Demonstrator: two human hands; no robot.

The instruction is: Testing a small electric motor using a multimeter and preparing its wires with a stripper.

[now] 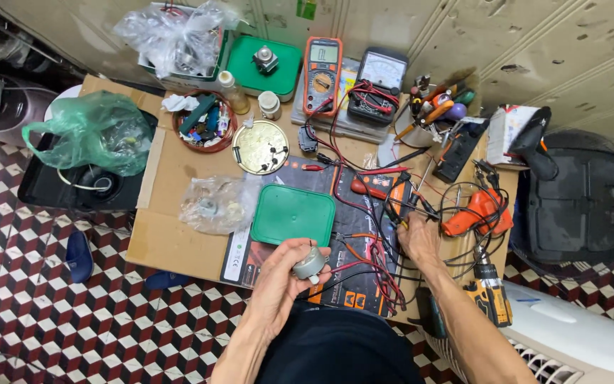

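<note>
Left hand [278, 281] is closed around a small round motor [309, 264], held over the near desk [179, 235] edge beside the green lid [291, 213]. Right hand [418, 238] reaches into the tangled test leads [378, 267]; its grasp cannot be made out. Judged step: hooking up the motor. Next calls for leads brought to its terminals.
</note>
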